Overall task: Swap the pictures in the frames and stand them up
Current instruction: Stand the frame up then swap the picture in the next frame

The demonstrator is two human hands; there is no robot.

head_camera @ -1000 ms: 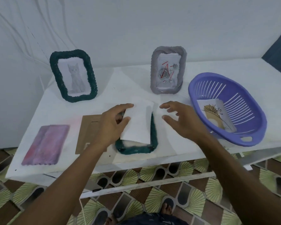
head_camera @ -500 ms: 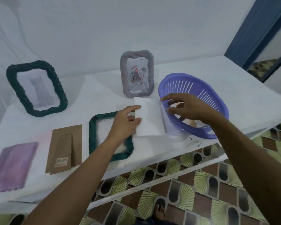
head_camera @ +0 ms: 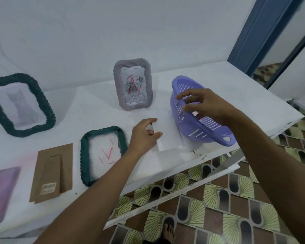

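Note:
A dark green woven frame (head_camera: 84,155) lies flat and open on the white table (head_camera: 236,88), with red strokes showing inside it. My left hand (head_camera: 143,136) pinches the left edge of a white picture sheet (head_camera: 169,138), blank side up, just right of that frame and against the purple basket (head_camera: 206,134). My right hand (head_camera: 206,104) hovers over the basket's near rim with its fingers spread and loosely bent, holding nothing. A brown backing board (head_camera: 51,173) with its stand lies left of the flat frame.
A second green frame (head_camera: 42,106) with a cat picture stands at the back left. A grey frame (head_camera: 117,88) with a red-marked picture stands at the back middle. A purple-pink card (head_camera: 2,192) lies at the far left. The table's front edge runs close below the sheet.
My left hand has carried the white sheet rightwards off the flat green frame to the basket's side. My right hand has moved over the basket. The view has swung right.

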